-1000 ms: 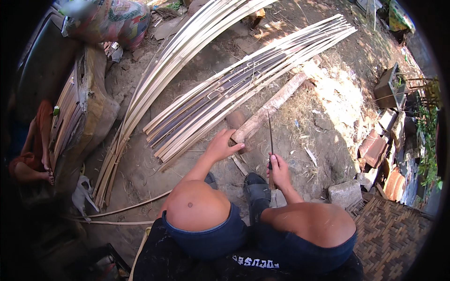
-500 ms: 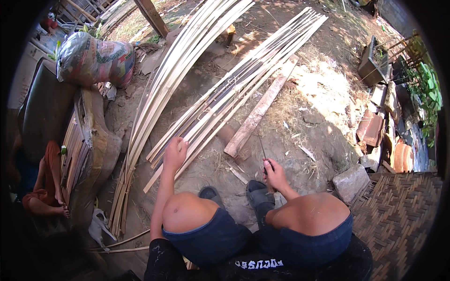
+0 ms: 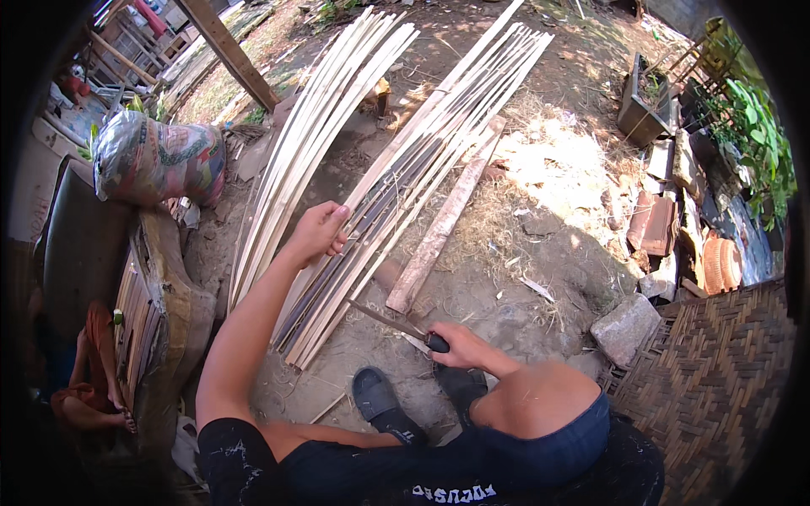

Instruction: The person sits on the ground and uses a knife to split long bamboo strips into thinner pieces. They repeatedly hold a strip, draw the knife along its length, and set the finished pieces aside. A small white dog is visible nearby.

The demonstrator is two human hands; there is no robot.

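Observation:
My left hand (image 3: 319, 232) is closed around a long pale wooden strip (image 3: 499, 25), which slants up and away to the right past the far ends of the others. Beneath it lies a bundle of thin strips (image 3: 396, 215), some dark, most pale, on the ground. Close to my right knee, my right hand (image 3: 466, 347) grips a knife (image 3: 384, 317) by its dark handle. The blade points left, its tip near the close ends of the bundle. A second pile of pale strips (image 3: 291, 160) lies left of my left hand.
A flat board (image 3: 443, 223) lies right of the bundle. Further right are a stone block (image 3: 625, 330), a woven mat (image 3: 709, 379) and a planter box (image 3: 645, 105). On the left stand a stuffed sack (image 3: 160, 158) and a bench-like wooden piece (image 3: 181, 304); another person's legs (image 3: 97, 363) show there.
My left hand has moved forward and now holds a strip raised above the bundle. My right hand has come left, and the knife's blade has swung from pointing ahead to pointing left.

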